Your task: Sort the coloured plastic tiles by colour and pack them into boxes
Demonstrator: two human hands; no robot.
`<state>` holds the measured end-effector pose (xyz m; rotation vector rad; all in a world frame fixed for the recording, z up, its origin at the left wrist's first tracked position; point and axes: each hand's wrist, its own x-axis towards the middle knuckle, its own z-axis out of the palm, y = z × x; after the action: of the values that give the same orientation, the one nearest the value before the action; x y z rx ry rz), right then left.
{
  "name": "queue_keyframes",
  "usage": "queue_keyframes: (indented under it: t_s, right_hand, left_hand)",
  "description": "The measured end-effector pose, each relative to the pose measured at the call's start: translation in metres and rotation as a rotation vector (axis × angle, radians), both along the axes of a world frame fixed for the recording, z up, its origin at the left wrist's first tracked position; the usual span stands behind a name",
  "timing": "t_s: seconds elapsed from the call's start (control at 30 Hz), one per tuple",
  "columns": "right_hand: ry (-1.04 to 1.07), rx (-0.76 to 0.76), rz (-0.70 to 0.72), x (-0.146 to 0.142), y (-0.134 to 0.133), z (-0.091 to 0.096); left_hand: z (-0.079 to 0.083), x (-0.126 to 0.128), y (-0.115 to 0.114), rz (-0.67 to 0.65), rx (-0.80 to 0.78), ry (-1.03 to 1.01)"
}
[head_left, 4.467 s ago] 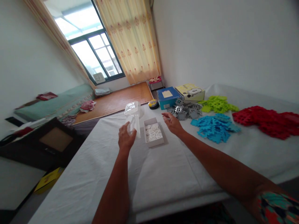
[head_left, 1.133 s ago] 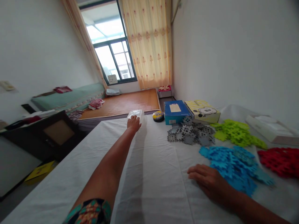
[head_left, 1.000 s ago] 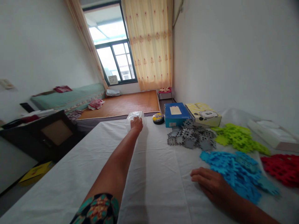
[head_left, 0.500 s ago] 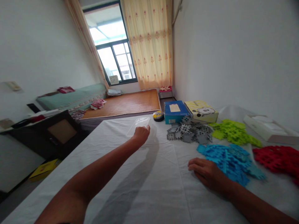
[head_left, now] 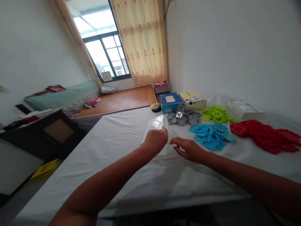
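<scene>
White-draped table [head_left: 113, 135] with grey pile [head_left: 185, 117], lime pile [head_left: 218, 114], blue pile [head_left: 211, 136], red pile [head_left: 263, 135], boxes [head_left: 170, 99]

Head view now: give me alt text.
Left hand holds a translucent container at a white-covered table, right hand close beside it. Beyond and to the right lie gray pile, blue pile, green pile, red pile.

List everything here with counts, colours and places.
Container: one, clear, in left fingers
Tile piles: four, grey, lime, blue, red, right
Boxes: three, blue, yellow, white, behind tiles
Round item: one, yellow, black, by boxes
Table: one, white cloth, centre
Bed: one, brown, beyond table
Fabrics: several, green, pink, left
Stool: one, red, back
Curtains: two, yellow to tan, flanking window
Window: one, dark frame, back
Clock: one, white, windowsill
Cabinet: one, dark, left
Floor box: one, yellow, lower left
Left hand: one, bare, centre
Right hand: one, bare, beside left
</scene>
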<state>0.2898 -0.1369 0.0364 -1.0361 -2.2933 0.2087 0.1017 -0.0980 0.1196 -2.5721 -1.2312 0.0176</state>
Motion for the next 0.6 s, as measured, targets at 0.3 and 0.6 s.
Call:
queue_keyframes:
  t_s: [0.3, 0.6]
  right_hand:
    - [-0.064, -0.029, 0.015, -0.021, -0.010, -0.009]
    - [-0.046, 0.130, -0.116, 0.020, -0.019, 0.002]
  left_hand:
    - [0.018, -0.125, 0.050, 0.462, -0.086, -0.323]
    - [-0.071, -0.236, 0.070, 0.627, -0.508, -0.518]
